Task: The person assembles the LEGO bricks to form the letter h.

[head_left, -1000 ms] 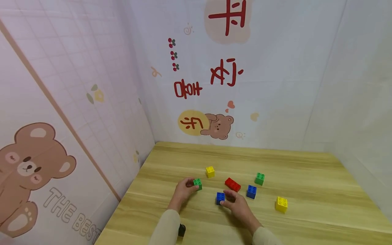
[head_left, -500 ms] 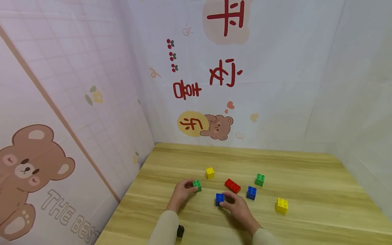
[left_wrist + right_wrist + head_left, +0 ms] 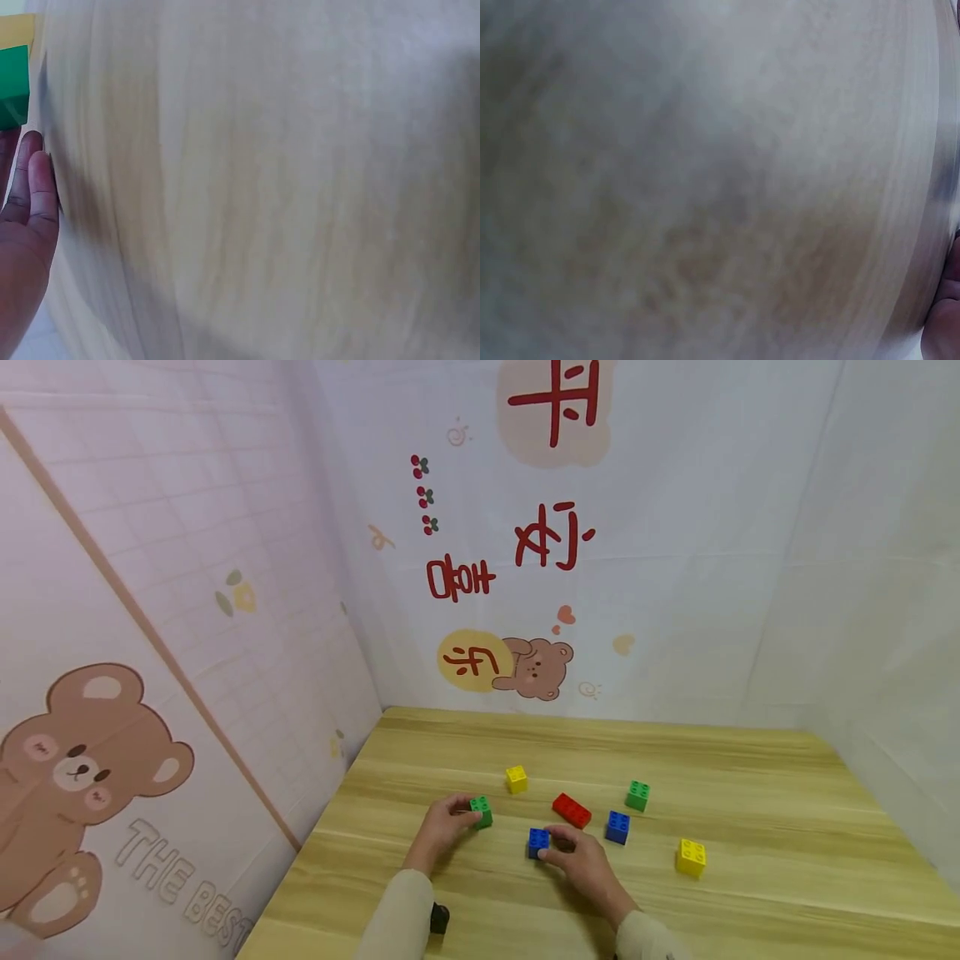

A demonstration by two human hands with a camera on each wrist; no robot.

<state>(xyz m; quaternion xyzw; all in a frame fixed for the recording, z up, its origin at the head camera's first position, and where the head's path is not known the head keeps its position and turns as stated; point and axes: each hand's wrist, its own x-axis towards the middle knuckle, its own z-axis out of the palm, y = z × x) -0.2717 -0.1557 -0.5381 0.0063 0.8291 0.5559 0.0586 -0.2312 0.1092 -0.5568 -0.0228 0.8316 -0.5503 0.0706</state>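
Observation:
In the head view, my left hand (image 3: 441,831) pinches a green building block (image 3: 482,812) between thumb and fingers. To the right, my right hand (image 3: 583,862) pinches a blue building block (image 3: 538,843) by thumb and fingertips. The two held blocks are apart, studs facing up. At the left edge of the left wrist view the green block (image 3: 12,88) shows above my fingers (image 3: 43,187), with part of a yellow block behind it. The right wrist view catches only a bit of my right hand (image 3: 943,330); its block is not clearly seen there.
On the wooden table (image 3: 787,793) lie a yellow block (image 3: 517,779), a longer red block (image 3: 572,811), a second green block (image 3: 638,796), a second blue block (image 3: 618,827) and a larger-looking yellow block (image 3: 692,857). Printed cloth walls stand behind and at the left.
Both hands keep their grip on the same blocks and barely move. The whole head view shifts slightly; the loose blocks stay in their places on the table.

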